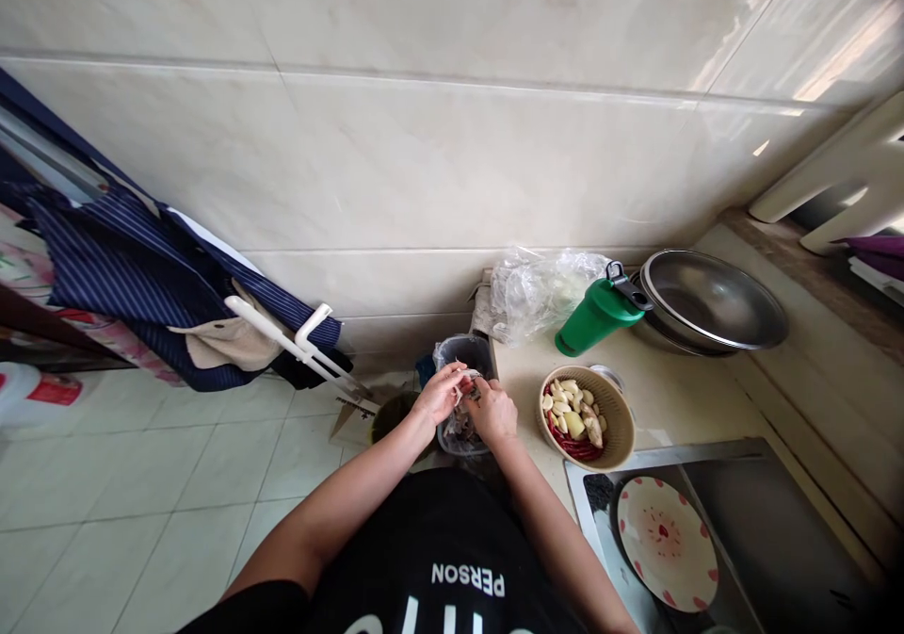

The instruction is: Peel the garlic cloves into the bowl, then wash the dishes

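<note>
Two hands (442, 395) (494, 412) meet beside a counter (660, 394) against a tiled wall (452, 163).

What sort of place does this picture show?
Probably a kitchen, perhaps at home: a basket of what look like garlic cloves and red chillies stands on the counter, with a wide metal bowl and a green bottle nearby.

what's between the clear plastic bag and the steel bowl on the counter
The green bottle with a black lid stands between the clear plastic bag and the steel bowl, as the head view shows.
</note>
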Demonstrator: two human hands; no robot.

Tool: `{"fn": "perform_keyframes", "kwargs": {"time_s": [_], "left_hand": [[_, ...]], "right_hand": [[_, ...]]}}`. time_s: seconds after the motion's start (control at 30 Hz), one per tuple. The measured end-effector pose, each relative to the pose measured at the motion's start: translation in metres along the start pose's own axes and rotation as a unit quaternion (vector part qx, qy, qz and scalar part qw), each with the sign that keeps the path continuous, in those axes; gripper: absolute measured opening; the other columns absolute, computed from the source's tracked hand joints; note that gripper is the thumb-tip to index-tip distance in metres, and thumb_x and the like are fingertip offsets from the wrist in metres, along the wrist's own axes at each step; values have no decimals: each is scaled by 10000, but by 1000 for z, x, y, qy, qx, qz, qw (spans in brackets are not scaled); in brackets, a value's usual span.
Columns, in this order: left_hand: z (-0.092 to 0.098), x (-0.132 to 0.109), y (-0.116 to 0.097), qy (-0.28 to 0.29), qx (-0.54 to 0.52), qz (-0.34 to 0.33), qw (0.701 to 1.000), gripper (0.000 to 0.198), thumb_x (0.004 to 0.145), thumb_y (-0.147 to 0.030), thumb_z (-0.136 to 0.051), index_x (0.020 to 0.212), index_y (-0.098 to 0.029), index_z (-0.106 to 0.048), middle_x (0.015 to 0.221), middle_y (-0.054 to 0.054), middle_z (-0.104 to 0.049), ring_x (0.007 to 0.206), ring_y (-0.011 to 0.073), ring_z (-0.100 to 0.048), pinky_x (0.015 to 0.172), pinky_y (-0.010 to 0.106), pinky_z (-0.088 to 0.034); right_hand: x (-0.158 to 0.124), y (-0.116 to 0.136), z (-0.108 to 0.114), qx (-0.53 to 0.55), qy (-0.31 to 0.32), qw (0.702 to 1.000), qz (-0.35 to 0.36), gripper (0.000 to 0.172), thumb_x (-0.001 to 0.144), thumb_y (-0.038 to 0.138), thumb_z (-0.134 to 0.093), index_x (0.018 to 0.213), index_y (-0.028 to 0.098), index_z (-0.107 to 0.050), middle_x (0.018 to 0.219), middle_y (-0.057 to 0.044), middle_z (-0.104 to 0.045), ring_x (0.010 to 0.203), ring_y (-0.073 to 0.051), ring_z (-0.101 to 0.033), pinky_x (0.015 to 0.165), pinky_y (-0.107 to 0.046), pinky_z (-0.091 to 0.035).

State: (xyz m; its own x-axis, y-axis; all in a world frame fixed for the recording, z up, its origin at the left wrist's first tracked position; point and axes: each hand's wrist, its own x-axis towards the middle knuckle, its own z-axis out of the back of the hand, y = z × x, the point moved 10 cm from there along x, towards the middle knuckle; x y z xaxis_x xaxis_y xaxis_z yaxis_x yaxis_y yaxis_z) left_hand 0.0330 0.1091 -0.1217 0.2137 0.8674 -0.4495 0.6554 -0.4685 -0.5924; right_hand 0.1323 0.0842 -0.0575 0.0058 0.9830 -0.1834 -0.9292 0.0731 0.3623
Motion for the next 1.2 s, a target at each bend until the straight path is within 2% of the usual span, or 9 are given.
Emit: {"fn": "perform_keyframes", "kwargs": {"time_s": [0.2,0.43,0.6,0.73,0.83,0.93,1.0,1.1,1.2], "left_hand": [[-10,-4,-7,19,111,-59,992,264,687,-330,-718,830,-126,-631,857,61,-661,751,143,-618,632,217,-445],[-11,-6,1,1,113,-44,993,342,673,-396,-719,885,-144,-628,690,-9,-606,509,61,-479,482,187,-335],[-19,-6,3,60,138,-25,988,315,604,-310,-774,830,-132,-645,772,30,-641,684,120,-579,629,215,-435],[-5,-2,-17,22,265,-87,960,186,632,-191,-728,796,-126,-667,805,56,-653,722,139,-592,680,235,-458],[7,-3,-35,-13,304,-138,943,266,659,-169,-681,923,-159,-660,936,68,-640,699,133,-595,649,245,-475],[5,-6,-41,11,360,-162,919,292,691,-183,-633,982,-191,-657,1037,79,-614,686,128,-589,607,237,-469],[2,-8,-40,19,421,-173,890,174,715,-198,-599,865,-177,-684,935,73,-630,658,127,-574,607,233,-453],[2,-9,-39,8,462,-189,867,96,719,-223,-594,733,-162,-668,786,53,-631,676,142,-576,648,234,-438],[4,-9,-37,-8,481,-184,857,123,694,-264,-630,747,-154,-645,727,33,-628,636,140,-561,604,223,-412]], "right_hand": [[1,-10,9,103,-55,993,-23,472,828,378,-522,1259,208,-434,875,-60,-680,766,-199,-636,623,-250,-374],[8,2,11,74,-68,995,20,220,859,297,-471,994,260,-641,922,-33,-683,743,-150,-623,618,-224,-356],[13,-3,15,19,-96,995,-5,201,859,277,-463,877,206,-650,839,-50,-667,688,-144,-604,582,-222,-330],[17,-4,15,-36,-78,996,-13,208,864,221,-437,873,173,-639,851,-96,-656,692,-160,-608,585,-234,-344],[19,0,4,-52,-13,999,5,216,832,166,-452,926,198,-645,876,-106,-656,709,-174,-624,596,-248,-365],[19,3,-4,-24,19,999,14,242,782,182,-525,987,247,-637,863,-86,-666,707,-185,-630,602,-259,-374],[20,-3,-4,50,6,999,-9,125,756,233,-577,850,214,-657,782,-83,-665,709,-197,-620,606,-265,-375],[20,-16,-10,301,1,952,-63,287,767,397,-576,578,181,-573,586,-46,-600,627,-172,-573,563,-250,-364],[18,-14,-26,539,67,835,-88,413,794,549,-470,624,182,-550,527,1,-543,513,-125,-497,486,-229,-343]]}}
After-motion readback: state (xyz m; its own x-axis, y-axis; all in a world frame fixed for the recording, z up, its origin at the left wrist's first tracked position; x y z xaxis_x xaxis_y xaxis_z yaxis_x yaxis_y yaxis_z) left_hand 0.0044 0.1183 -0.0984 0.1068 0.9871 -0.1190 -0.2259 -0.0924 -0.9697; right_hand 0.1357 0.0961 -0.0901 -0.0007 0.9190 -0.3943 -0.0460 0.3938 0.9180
